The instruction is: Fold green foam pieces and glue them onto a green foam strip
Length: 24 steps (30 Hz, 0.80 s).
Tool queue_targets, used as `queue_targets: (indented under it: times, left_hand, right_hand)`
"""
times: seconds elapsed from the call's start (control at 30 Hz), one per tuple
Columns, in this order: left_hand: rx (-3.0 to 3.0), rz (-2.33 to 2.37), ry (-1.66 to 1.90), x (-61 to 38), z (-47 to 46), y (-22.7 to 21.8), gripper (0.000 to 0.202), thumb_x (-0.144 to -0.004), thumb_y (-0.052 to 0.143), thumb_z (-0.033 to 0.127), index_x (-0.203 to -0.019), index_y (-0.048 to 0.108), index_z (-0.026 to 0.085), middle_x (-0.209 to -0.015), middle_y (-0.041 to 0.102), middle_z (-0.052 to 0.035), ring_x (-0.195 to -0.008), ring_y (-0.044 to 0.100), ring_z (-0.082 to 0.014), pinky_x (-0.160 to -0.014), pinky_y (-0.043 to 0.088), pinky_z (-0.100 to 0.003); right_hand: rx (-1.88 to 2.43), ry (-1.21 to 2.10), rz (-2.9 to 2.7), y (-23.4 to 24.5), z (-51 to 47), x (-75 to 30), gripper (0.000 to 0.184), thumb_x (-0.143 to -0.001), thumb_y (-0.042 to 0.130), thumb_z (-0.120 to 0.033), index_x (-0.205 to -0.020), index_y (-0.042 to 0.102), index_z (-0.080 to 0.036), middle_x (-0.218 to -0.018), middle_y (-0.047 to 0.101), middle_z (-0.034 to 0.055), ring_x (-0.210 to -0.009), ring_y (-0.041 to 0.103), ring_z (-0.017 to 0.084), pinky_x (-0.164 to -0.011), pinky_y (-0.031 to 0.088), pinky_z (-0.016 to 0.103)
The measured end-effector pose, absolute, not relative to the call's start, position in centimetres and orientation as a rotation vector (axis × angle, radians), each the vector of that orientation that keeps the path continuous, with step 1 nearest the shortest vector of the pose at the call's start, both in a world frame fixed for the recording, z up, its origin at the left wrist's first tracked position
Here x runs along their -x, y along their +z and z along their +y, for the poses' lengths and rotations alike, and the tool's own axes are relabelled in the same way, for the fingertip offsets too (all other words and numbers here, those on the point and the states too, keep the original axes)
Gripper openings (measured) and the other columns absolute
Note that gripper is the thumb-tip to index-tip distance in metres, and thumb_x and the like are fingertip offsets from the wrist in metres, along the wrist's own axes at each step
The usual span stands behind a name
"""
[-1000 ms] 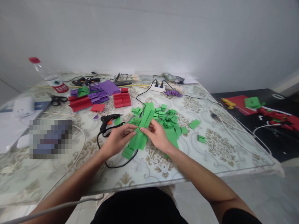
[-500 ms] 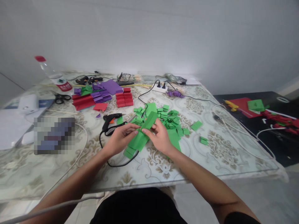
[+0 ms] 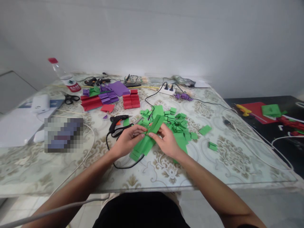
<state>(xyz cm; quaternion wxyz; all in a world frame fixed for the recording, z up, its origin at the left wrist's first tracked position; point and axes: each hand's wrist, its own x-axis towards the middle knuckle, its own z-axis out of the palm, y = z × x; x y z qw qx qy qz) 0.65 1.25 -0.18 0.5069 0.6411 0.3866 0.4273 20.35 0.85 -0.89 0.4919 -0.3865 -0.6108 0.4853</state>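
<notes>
Both my hands meet over the middle of the table on a long green paper strip (image 3: 150, 136). My left hand (image 3: 129, 139) pinches the strip's left edge with curled fingers. My right hand (image 3: 166, 141) pinches the same strip from the right, thumb and fingers closed on it. The strip runs diagonally from a folded lower end near me up toward a heap of small green paper pieces (image 3: 177, 123). A black glue gun (image 3: 118, 122) lies just left of my left hand, its black cord looping under my wrists.
Red folded paper stacks (image 3: 131, 99), purple paper (image 3: 111, 91), scissors (image 3: 70, 98), a plastic bottle (image 3: 64, 76) and a white power strip (image 3: 168, 90) lie farther back. White cables (image 3: 247, 139) trail on the right. A dark side table (image 3: 266, 110) carries more paper.
The camera view has shifted a little left, so everything sits further right in frame. My hands stay together on the green strip, with the fingers drawn closer at its middle.
</notes>
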Motion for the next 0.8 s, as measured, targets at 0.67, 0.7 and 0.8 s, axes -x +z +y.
queue_targets:
  times: [0.67, 0.7, 0.8]
  left_hand:
    - [-2.170, 1.667, 0.672, 9.0, -1.1, 5.6, 0.027, -0.093, 0.060, 0.048, -0.098, 0.074, 0.025, -0.098, 0.078, -0.0026, -0.086, 0.071, -0.0241, -0.073, 0.052, -0.029]
    - [-2.126, 1.859, 0.679, 11.0, -1.6, 5.8, 0.027, -0.091, 0.061, 0.048, -0.098, 0.074, 0.025, -0.096, 0.078, -0.0011, -0.086, 0.071, -0.0246, -0.075, 0.052, -0.030]
    - [-1.815, 2.492, 0.676, 17.1, -3.3, 5.0, 0.029, -0.092, 0.056, 0.046, -0.105, 0.071, 0.025, -0.096, 0.077, 0.0009, -0.088, 0.071, -0.0258, -0.081, 0.052, -0.034]
  right_hand:
    - [1.002, 1.414, -1.282, -1.2, 1.1, -19.9, 0.038, -0.072, 0.086, -0.044, -0.090, 0.061, -0.022, -0.084, 0.070, 0.0011, -0.078, 0.065, 0.020, -0.074, 0.056, 0.036]
    - [1.007, 1.403, -1.294, -1.2, 1.0, -19.8, 0.036, -0.073, 0.085, -0.044, -0.090, 0.060, -0.023, -0.081, 0.068, 0.0005, -0.075, 0.064, 0.019, -0.071, 0.055, 0.035]
    - [0.998, 1.401, -1.303, -1.0, 0.9, -19.6, 0.034, -0.073, 0.084, -0.041, -0.086, 0.058, -0.023, -0.076, 0.064, -0.0010, -0.071, 0.060, 0.018, -0.066, 0.052, 0.032]
